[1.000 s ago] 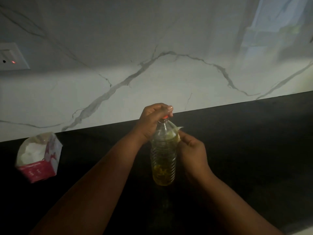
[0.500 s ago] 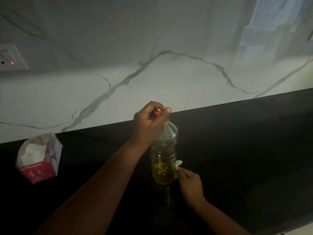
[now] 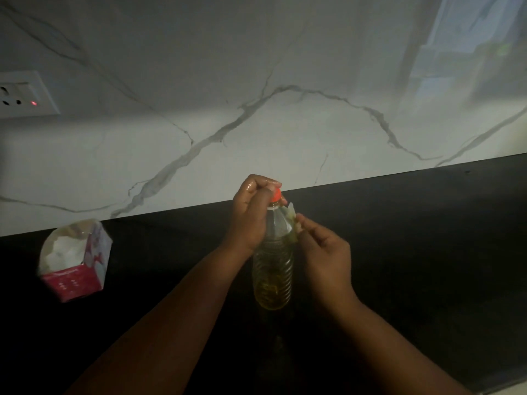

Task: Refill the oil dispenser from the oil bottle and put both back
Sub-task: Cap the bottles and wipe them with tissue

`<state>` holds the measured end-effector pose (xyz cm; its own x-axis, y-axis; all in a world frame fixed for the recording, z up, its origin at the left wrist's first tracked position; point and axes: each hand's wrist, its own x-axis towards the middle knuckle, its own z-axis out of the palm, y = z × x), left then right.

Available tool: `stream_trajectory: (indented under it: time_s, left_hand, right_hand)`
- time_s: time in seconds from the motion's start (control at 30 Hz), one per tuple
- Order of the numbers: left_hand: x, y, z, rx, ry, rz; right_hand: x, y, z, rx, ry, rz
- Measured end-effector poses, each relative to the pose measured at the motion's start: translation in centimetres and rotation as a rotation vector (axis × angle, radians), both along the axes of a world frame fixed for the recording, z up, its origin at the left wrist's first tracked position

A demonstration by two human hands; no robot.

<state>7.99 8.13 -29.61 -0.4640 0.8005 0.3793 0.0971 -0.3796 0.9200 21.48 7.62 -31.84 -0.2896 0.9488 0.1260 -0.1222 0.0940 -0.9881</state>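
Note:
A clear ribbed plastic oil bottle stands upright on the dark countertop, with yellow oil in its lower part and an orange cap on top. My left hand wraps around the bottle's neck and cap. Against the bottle's right shoulder, my right hand pinches a small pale piece of tissue. No oil dispenser is in view.
An opened red and white carton with white contents sits on the counter at the left. A white marble backsplash rises behind, with a wall socket at the upper left showing a red light.
My right hand, holding the tissue, went down to the bottle's base and has come back up to its shoulder. My left hand stayed on the cap.

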Motion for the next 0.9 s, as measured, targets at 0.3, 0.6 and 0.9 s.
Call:
stream_trajectory:
  time_s: [0.3,0.6,0.9]
  left_hand:
    - [-1.6,0.6,0.2,0.025,0.084,-0.155]
    - [-0.8,-0.3,0.2,0.027,0.327,0.053]
    - [-0.5,-2.0,0.0,-0.150,0.795,0.343]
  right_hand:
    - [1.4,-0.2,-10.0,-0.155,-0.551,0.167]
    - [0.6,1.5,-0.8,-0.500,0.086,0.084]
    - [0.2,-0.3,-1.1,0.329,-0.189,-0.027]
